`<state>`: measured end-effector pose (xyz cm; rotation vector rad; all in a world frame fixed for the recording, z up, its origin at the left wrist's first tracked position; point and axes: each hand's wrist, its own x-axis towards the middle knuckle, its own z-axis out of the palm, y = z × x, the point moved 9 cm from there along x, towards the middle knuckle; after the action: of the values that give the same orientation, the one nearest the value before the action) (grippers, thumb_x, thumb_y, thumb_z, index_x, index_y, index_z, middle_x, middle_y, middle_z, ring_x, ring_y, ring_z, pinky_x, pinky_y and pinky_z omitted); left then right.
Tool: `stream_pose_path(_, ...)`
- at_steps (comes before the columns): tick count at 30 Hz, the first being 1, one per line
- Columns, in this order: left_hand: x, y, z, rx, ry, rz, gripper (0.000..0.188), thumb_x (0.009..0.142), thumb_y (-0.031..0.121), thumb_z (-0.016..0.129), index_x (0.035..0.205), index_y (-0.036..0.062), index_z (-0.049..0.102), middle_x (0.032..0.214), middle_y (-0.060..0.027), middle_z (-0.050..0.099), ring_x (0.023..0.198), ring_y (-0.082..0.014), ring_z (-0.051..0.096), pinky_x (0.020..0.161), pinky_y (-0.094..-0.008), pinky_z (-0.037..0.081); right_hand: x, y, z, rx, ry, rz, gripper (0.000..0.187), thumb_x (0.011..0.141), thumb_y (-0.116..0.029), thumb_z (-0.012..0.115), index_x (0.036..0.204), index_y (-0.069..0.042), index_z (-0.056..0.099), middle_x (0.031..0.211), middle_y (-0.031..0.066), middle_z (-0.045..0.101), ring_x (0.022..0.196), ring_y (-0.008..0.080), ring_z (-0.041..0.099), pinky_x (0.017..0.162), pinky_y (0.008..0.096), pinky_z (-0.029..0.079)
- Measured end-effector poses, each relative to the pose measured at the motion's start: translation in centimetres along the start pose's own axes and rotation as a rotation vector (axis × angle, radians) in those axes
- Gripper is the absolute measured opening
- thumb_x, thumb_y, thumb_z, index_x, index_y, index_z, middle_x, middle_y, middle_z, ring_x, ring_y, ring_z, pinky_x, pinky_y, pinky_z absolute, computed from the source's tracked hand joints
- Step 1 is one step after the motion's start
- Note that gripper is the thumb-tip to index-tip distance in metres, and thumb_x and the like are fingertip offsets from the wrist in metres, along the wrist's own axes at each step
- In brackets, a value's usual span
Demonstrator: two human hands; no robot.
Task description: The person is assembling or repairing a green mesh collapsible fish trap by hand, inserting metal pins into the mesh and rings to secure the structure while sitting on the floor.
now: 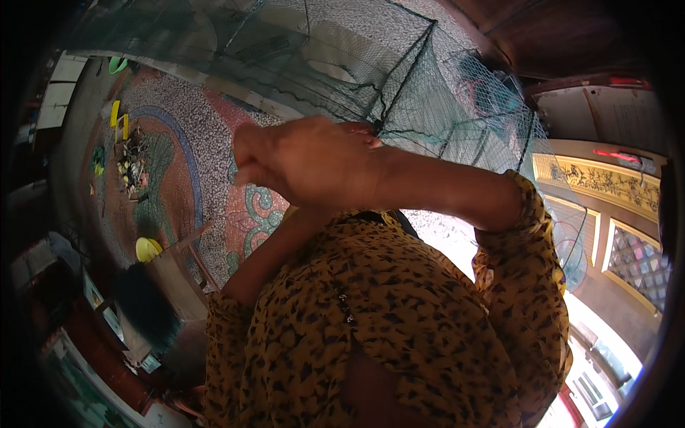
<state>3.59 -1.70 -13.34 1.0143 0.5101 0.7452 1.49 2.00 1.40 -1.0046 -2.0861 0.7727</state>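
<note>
My right hand (310, 160) crosses in front of my body, smeared by motion, with its fingers toward the left. It covers most of my left hand; the fingertips (372, 141) showing past the right wrist appear to belong to the left one. The two hands seem to overlap or touch, and I cannot make out anything held in either. Right behind them hangs a green mesh net (421, 93) stretched over a dark frame, with dark cords running along it. Whether a hand touches the net is hidden.
A patterned pebble floor (232, 132) spreads at left, with a pile of small debris (133, 164) and a yellow round object (148, 250) on it. A dark green bundle (146, 310) lies at lower left. Gold-trimmed panels (606, 182) stand at right.
</note>
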Motion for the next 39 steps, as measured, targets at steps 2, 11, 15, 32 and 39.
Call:
stream_pose_path(2,-0.3,2.9,1.0,0.396,0.109,0.12,0.043,0.094,0.022,0.055,0.129,0.0,0.04,0.125,-0.0111,0.05,0.113,-0.018,0.051,0.098,-0.0332,0.038,0.4,0.6,-3.6,0.123,0.099,0.078,0.02,0.091,-0.023,0.061,0.085,-0.004,0.061,0.072,0.0088,0.064,0.069,0.0214,0.064,0.065,0.0376,0.051)
stream_pose_path(11,1.6,8.5,5.5,0.777,-0.072,0.389,0.031,0.096,0.017,0.051,0.124,0.0058,0.05,0.113,-0.0077,0.063,0.126,-0.025,0.045,0.115,-0.0461,0.011,-0.1,-4.5,-19.6,0.471,0.294,-0.185,0.022,0.097,-0.023,0.051,0.095,-0.002,0.059,0.07,0.0072,0.06,0.065,0.0143,0.061,0.058,0.0275,0.05)
stream_pose_path(15,1.9,9.5,2.8,0.386,0.012,0.221,0.018,0.098,0.017,0.047,0.103,0.0045,0.06,0.103,-0.0095,0.067,0.115,-0.025,0.056,0.106,-0.0431,0.034,-0.4,-4.9,-20.9,0.103,0.288,-0.346,0.021,0.098,-0.021,0.048,0.099,-0.002,0.057,0.068,0.0055,0.058,0.063,0.0127,0.059,0.055,0.0255,0.049)
stream_pose_path(32,-0.2,4.1,-0.3,-0.044,0.271,0.032,0.019,0.1,0.022,0.044,0.095,0.0061,0.054,0.108,-0.0085,0.059,0.069,-0.0056,0.048,0.061,-0.0195,0.038,-2.9,6.7,-9.9,-0.451,-0.434,-0.11,0.005,0.075,-0.006,0.068,0.078,-0.006,0.065,0.081,0.0027,0.059,0.09,0.0217,0.059,0.08,0.0342,0.048)
stream_pose_path(39,0.3,1.7,-0.2,-0.324,0.289,0.037,0.015,0.1,0.016,0.043,0.094,0.0062,0.053,0.114,-0.0106,0.059,0.07,-0.0058,0.049,0.062,-0.0204,0.04,-2.6,7.9,-8.8,-0.192,-0.474,-0.075,0.005,0.073,-0.004,0.068,0.076,-0.005,0.064,0.076,0.0055,0.059,0.079,0.0221,0.06,0.072,0.0334,0.049)
